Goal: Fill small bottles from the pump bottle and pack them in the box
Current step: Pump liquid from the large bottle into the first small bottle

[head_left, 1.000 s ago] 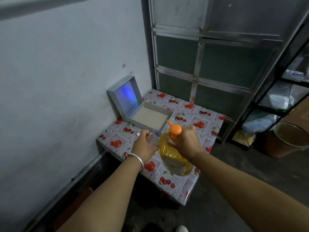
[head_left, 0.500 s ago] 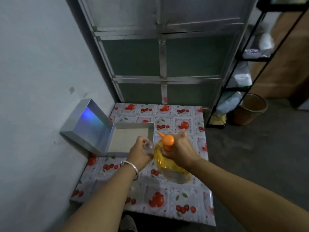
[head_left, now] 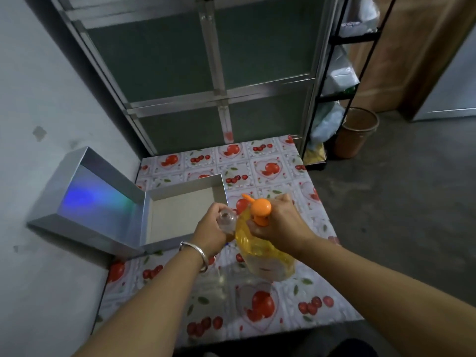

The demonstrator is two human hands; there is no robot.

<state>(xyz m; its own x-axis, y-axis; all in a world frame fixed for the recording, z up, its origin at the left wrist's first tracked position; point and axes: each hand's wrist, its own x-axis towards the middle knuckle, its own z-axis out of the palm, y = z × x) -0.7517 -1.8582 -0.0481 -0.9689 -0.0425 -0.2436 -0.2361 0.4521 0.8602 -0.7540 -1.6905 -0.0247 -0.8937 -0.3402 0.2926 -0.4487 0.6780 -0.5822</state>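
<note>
The worktop (head_left: 257, 161) is small, covered in a cloth printed with red fruit; its left edge meets the grey wall (head_left: 38, 86) and its far edge, at 12 o'clock, meets a metal-framed panel (head_left: 219, 94). The right edge, at 3 o'clock, drops to bare concrete floor (head_left: 399, 215), which is the widest free room in view. Toward 1 o'clock a black rack (head_left: 332, 99) and a brown bin (head_left: 356, 132) stand on that floor.

The silver box (head_left: 185, 186) sits at 10 o'clock from the hands, open, its lid (head_left: 87, 202) leaning back against the wall; its pale floor is bare. The cloth between the box and the far edge, and along the near edge at 6 o'clock, is uncovered.

The pump bottle (head_left: 265, 253) stands mid-worktop, clear plastic with yellow liquid and an orange pump head, spout pointing to 10 o'clock. The right hand (head_left: 280, 222) is curled round its neck just under the pump. The left hand (head_left: 211, 230), a metal bangle (head_left: 195, 253) on the wrist, grips a small clear bottle (head_left: 226, 220), mouth up, touching the pump bottle's left shoulder, below the spout
</note>
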